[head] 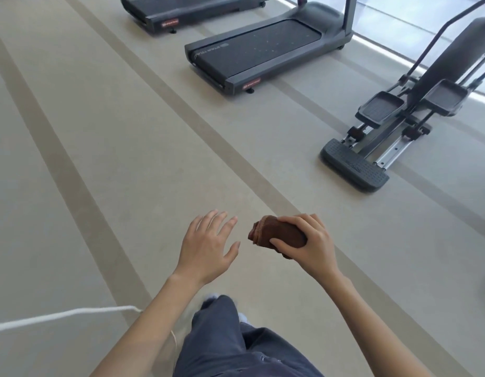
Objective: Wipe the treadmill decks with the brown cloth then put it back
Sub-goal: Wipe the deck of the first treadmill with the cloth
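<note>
Head view: looked down across the floor (pixel 99 159) to the nearer treadmill (pixel 259 47), well apart, ahead and rightward, deck running long toward the upper right. Found the left grip (pixel 206 248) splayed, holding nothing; the right grip (pixel 312 240) clenched round the rolled brown cloth (pixel 274 232), roll end pointing left, just beside the left fingers. Judged the right side nearer the deck.

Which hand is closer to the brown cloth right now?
Right. The right hand grips the rolled brown cloth; the left hand is open just to its left, not touching it.
</note>
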Motion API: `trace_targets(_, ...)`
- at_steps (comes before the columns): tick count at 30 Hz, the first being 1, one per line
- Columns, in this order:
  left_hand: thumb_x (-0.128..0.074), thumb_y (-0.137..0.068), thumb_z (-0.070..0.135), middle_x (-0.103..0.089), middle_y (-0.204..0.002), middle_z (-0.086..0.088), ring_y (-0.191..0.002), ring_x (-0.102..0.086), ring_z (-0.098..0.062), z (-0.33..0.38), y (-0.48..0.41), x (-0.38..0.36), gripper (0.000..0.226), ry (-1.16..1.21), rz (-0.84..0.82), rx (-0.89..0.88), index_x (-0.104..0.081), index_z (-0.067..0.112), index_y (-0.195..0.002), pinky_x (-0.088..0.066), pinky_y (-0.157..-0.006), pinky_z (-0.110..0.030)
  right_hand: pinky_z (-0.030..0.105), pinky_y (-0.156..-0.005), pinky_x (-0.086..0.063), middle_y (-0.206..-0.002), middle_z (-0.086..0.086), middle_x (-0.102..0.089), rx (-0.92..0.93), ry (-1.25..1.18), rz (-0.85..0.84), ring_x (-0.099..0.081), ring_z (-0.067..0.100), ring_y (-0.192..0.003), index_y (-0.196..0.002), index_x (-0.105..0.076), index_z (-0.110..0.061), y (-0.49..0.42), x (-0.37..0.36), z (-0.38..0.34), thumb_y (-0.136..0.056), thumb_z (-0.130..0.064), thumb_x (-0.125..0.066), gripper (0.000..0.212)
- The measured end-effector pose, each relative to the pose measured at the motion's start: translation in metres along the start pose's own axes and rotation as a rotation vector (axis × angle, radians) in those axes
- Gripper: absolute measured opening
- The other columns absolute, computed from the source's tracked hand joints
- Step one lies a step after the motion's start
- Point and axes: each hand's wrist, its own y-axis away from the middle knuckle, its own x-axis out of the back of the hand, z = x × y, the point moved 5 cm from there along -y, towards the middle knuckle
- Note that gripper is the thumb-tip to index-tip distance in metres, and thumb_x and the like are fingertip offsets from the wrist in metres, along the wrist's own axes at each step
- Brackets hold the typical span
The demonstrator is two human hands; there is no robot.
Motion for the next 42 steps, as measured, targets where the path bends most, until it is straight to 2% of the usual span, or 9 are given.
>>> trace_targets(6,-0.060,-0.085,0.037,-0.058,-0.128,-0.008,-0.123,-0.050,-0.028,-0.007,-0.094,-0.031,0.048,0.015,-0.066,-0.026,-0.057,0.015,-0.128,-0.038,-0.103,-0.043,0.035,-0.073,-0.049,-0.089,-0.014,-0.063,-0.072,0.023,-0.011,-0.054,0.016,-0.085,-0.101,-0.069,-0.029,-0.063,-0.008,0.058,-0.068,-0.044,-0.076,0.037)
trace_targets(12,-0.056,-0.087,0.039,-0.055,-0.133,-0.007,-0.127,-0.046,-0.027,-0.030,-0.224,-0.042,0.050,0.019,-0.079,-0.045,-0.053,0.016,-0.132,-0.034,-0.105,-0.043,0.032,-0.074,-0.048,-0.092,-0.014,-0.064,-0.074,0.045,-0.009,-0.053,0.014,-0.087,-0.103,-0.068,-0.032,-0.191,-0.014,0.104,-0.070,-0.044,-0.077,0.037)
trace_targets(17,-0.049,-0.085,0.041,-0.058,-0.129,-0.009,-0.124,-0.049,-0.029,-0.059,-0.341,-0.027,0.051,0.013,-0.030,-0.026,-0.056,0.015,-0.129,-0.037,-0.103,-0.044,0.030,-0.074,-0.047,-0.091,-0.015,-0.064,-0.078,0.049,0.041,-0.051,0.012,-0.086,-0.101,-0.069,-0.031,-0.310,-0.010,0.131,-0.069,-0.049,-0.072,0.037)
trace_targets(24,-0.040,-0.089,0.044,-0.051,-0.137,-0.005,-0.132,-0.039,-0.025,-0.088,-0.451,-0.034,0.054,-0.003,-0.086,-0.030,-0.048,0.020,-0.136,-0.029,-0.109,-0.041,0.023,-0.073,-0.042,-0.089,-0.020,-0.059,-0.087,0.045,0.066,-0.047,0.006,-0.086,-0.103,-0.066,-0.035,-0.410,-0.021,0.166,-0.071,-0.050,-0.072,0.036)
trace_targets(30,-0.041,-0.086,0.043,-0.060,-0.127,-0.009,-0.122,-0.051,-0.029,-0.102,-0.523,-0.055,0.053,0.023,-0.089,-0.002,-0.058,0.014,-0.127,-0.039,-0.103,-0.044,0.023,-0.073,-0.042,-0.091,-0.018,-0.062,-0.094,0.042,0.015,-0.048,0.007,-0.086,-0.102,-0.067,-0.033,-0.477,-0.046,0.203,-0.070,-0.049,-0.073,0.036)
trace_targets(34,-0.032,-0.085,0.044,-0.060,-0.126,-0.010,-0.121,-0.052,-0.029,-0.114,-0.590,-0.066,0.058,0.024,-0.105,0.000,-0.059,0.014,-0.126,-0.040,-0.102,-0.045,0.012,-0.076,-0.036,-0.091,-0.021,-0.061,-0.108,0.048,-0.033,-0.048,0.005,-0.086,-0.101,-0.067,-0.035,-0.538,-0.058,0.238,-0.069,-0.044,-0.078,0.035)
trace_targets(38,-0.046,-0.087,0.042,-0.055,-0.132,-0.009,-0.127,-0.045,-0.029,-0.131,-0.672,-0.074,0.052,0.025,-0.104,0.053,-0.054,0.016,-0.130,-0.033,-0.107,-0.044,0.006,-0.077,-0.033,-0.090,-0.021,-0.061,-0.103,0.056,-0.077,-0.047,0.004,-0.087,-0.103,-0.066,-0.036,-0.618,-0.057,0.271,-0.070,-0.043,-0.079,0.036)
trace_targets(42,-0.047,-0.082,0.042,-0.061,-0.123,-0.009,-0.119,-0.053,-0.029,-0.137,-0.766,-0.071,0.051,0.020,-0.065,0.064,-0.060,0.014,-0.123,-0.041,-0.099,-0.044,0.004,-0.079,-0.032,-0.090,-0.024,-0.058,-0.082,0.058,-0.089,-0.048,0.004,-0.089,-0.103,-0.067,-0.035,-0.717,-0.052,0.300,-0.070,-0.043,-0.079,0.037)
